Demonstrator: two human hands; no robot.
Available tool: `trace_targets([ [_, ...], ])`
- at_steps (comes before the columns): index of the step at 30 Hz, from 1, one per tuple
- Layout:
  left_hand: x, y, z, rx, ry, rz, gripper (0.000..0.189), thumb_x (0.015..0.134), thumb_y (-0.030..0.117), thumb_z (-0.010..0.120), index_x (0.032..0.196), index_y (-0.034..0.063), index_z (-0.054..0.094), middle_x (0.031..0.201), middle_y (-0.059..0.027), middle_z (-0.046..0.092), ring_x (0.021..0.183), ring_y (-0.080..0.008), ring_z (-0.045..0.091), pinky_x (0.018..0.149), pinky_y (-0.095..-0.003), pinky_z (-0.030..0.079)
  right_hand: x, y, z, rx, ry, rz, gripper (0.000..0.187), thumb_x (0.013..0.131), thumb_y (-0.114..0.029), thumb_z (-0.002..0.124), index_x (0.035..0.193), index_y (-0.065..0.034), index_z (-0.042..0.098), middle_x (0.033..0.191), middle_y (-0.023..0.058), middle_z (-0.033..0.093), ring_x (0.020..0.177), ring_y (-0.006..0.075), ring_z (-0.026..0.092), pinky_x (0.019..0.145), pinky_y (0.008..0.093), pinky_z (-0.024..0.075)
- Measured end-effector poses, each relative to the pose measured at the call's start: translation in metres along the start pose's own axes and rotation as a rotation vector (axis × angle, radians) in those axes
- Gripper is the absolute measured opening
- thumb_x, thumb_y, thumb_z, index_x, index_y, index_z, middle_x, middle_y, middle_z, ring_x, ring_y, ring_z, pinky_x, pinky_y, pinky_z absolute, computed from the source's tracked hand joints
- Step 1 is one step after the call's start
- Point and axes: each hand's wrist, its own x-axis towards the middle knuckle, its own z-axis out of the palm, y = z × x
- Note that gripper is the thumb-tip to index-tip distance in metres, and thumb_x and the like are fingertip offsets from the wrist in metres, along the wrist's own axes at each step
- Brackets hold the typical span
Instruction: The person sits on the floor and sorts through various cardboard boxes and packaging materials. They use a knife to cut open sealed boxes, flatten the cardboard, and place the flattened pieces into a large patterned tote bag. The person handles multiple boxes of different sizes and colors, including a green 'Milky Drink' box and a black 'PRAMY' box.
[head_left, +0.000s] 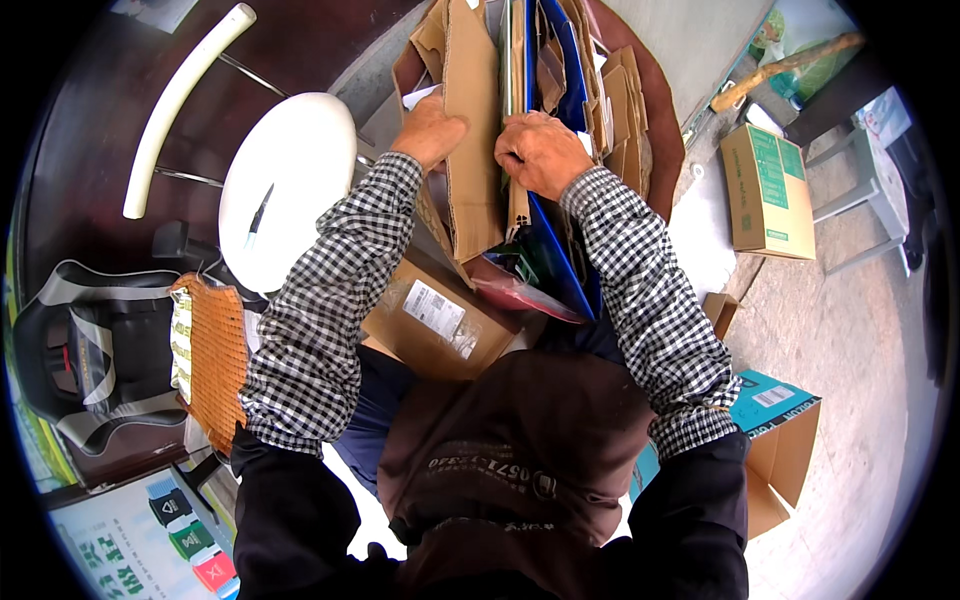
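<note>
Flattened cardboard and folded boxes stand packed on edge in front of me. My left hand (431, 131) is on a tall brown cardboard piece (474, 135), its fingers partly hidden behind the edge. To its right, my right hand (541, 152) has its fingers curled at the top edges of thin cardboard sheets (517, 199), beside a blue panel (559, 259); whether it grips one I cannot tell. Red clear plastic (525, 292) pokes out at the near end. Below the stack lies a taped carton (439, 319) with a label.
At the left are a white round stool seat (289, 187) with a knife (260, 214) on it, and a black-grey chair (120, 337). At the right stand a green-printed carton (769, 191), a grey plastic stool (877, 184) and an open teal-and-brown box (780, 450).
</note>
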Motion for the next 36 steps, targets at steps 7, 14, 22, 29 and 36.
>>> trace_targets([
  [7, 0.001, 0.023, 0.014, 0.211, -0.112, -0.160, 0.042, 0.086, 0.016, 0.058, 0.123, -0.0030, 0.061, 0.117, -0.0187, 0.069, 0.107, -0.0330, 0.070, 0.073, -0.0427, 0.066, -0.001, 0.008, 0.009, -0.045, 0.089, -0.026, 0.013, 0.089, -0.019, 0.067, 0.096, -0.0109, 0.074, 0.121, 0.0142, 0.068, 0.122, 0.0329, 0.058, 0.105, 0.0446, 0.0450],
  [14, -0.027, 0.060, -0.027, 0.261, -0.279, -0.258, 0.049, 0.088, 0.018, 0.062, 0.131, -0.0029, 0.055, 0.115, -0.0153, 0.069, 0.103, -0.0281, 0.071, 0.079, -0.0419, 0.064, -0.004, 0.012, 0.018, -0.048, 0.112, -0.055, 0.009, 0.088, -0.015, 0.067, 0.092, -0.0088, 0.072, 0.110, 0.0090, 0.069, 0.115, 0.0310, 0.060, 0.103, 0.0433, 0.0457],
  [22, 0.011, 0.029, 0.025, 0.447, -0.355, -0.269, 0.042, 0.088, 0.015, 0.059, 0.125, -0.0054, 0.059, 0.110, -0.0186, 0.070, 0.097, -0.0288, 0.073, 0.070, -0.0394, 0.066, -0.002, 0.009, 0.015, -0.042, 0.134, -0.036, 0.012, 0.088, -0.016, 0.068, 0.094, -0.0081, 0.073, 0.103, 0.0082, 0.067, 0.109, 0.0303, 0.060, 0.099, 0.0420, 0.0469],
  [29, 0.025, 0.044, -0.003, 0.445, -0.387, -0.198, 0.045, 0.085, 0.015, 0.065, 0.125, -0.0044, 0.057, 0.112, -0.0193, 0.070, 0.095, -0.0265, 0.073, 0.070, -0.0377, 0.066, -0.009, 0.000, 0.010, -0.092, 0.124, -0.042, 0.014, 0.088, -0.017, 0.068, 0.098, -0.0086, 0.073, 0.103, 0.0074, 0.066, 0.108, 0.0286, 0.060, 0.099, 0.0411, 0.0467],
  [36, 0.061, 0.063, -0.024, 0.533, -0.340, -0.231, 0.043, 0.080, 0.022, 0.069, 0.118, 0.0024, 0.061, 0.100, -0.0100, 0.069, 0.085, -0.0193, 0.070, 0.068, -0.0324, 0.060, -0.035, -0.041, -0.003, 0.203, 0.272, -0.089, 0.014, 0.087, -0.006, 0.064, 0.101, -0.0045, 0.066, 0.101, 0.0137, 0.068, 0.097, 0.0366, 0.065, 0.083, 0.0456, 0.0537],
])
